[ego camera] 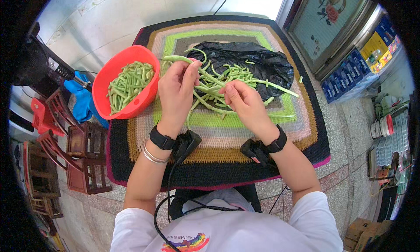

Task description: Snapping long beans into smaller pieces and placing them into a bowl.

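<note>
Long green beans lie in a loose heap (241, 73) on a crumpled black plastic bag (279, 63), short pieces among whole pods. My left hand (179, 83) pinches a green bean (178, 58) between thumb and fingers above the heap's left side. To its right, my right hand (241, 99) has thumb and fingertips together at a bean's end; whether this is the same bean cannot be told. A red plastic basin (137, 104), left of my left hand, holds many short bean pieces (129, 88).
A striped crocheted cloth (226, 150) covers the table. Black devices on cables hang at both wrists. Wooden chairs (83, 173) and a red plastic stool (42, 117) stand at the left. Blue boxes (344, 75) are stacked at the right, with cardboard boxes (366, 234) lower down.
</note>
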Tool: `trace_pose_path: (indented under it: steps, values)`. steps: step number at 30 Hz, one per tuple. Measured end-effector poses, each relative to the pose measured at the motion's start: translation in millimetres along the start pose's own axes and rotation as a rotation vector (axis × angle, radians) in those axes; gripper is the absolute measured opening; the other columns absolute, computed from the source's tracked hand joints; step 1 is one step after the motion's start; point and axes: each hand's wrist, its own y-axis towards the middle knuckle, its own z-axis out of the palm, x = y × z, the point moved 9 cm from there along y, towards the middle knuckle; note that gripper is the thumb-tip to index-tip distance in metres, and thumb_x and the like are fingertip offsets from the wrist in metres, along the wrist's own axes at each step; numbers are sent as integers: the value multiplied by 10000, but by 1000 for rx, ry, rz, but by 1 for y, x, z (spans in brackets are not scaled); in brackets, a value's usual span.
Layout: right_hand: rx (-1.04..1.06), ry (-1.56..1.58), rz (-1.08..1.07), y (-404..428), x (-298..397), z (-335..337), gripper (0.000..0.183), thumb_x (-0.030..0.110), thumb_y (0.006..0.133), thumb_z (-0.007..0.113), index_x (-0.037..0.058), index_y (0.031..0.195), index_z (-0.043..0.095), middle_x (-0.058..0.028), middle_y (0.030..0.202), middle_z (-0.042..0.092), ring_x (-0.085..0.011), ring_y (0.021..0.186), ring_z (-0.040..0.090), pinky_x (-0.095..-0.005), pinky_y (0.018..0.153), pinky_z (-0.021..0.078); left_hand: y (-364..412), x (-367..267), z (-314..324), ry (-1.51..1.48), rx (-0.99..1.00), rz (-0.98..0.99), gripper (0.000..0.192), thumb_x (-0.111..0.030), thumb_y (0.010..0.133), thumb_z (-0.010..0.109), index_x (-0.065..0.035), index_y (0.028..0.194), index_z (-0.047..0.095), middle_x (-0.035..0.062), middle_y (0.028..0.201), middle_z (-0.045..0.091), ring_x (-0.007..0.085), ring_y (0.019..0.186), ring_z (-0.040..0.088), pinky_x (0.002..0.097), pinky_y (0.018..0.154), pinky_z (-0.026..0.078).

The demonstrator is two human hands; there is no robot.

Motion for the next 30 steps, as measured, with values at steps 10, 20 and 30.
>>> trace_pose_path:
  steps: [10,20,30]
  values:
    - [3,-318,-324,-8,33,4,194,177,923,476,-6,890,532,-91,709,520,-206,681,529,-305,635,423,-3,47,13,-240,90,-370,205,-217,940,494,-29,897,562,-42,639,448,36,530,425,170,444,295]
    - [60,-259,-323,-5,27,5,166,154,931,459,7,887,521,-82,715,508,-184,698,505,-291,657,412,-10,45,28,-256,233,-395,227,-219,957,443,-36,870,544,-32,602,438,48,531,430,197,471,342]
    - [-391,-425,-65,14,-2,-70,147,122,878,564,30,992,557,-6,678,505,-69,578,449,-229,539,380,-21,28,46,-240,342,-291,206,-238,970,420,-65,919,520,-52,656,414,38,566,413,168,478,308]
